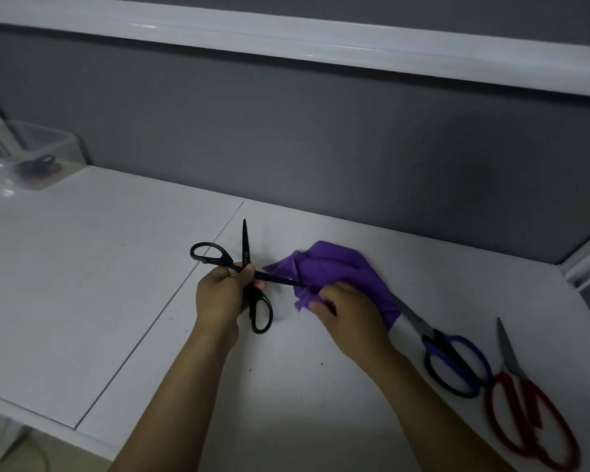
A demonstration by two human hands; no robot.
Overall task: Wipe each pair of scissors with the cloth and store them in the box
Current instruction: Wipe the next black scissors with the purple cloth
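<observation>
The clear plastic box (58,137) waits far left. The left hand (220,294) grips the black-handled scissors (245,247) at the pivot, blades spread so the right hand (351,311), bunching the purple cloth (334,264), can wipe one; blue-handled scissors (453,362) and red-handled scissors (532,420) lie rightward on the white counter (116,267).
</observation>
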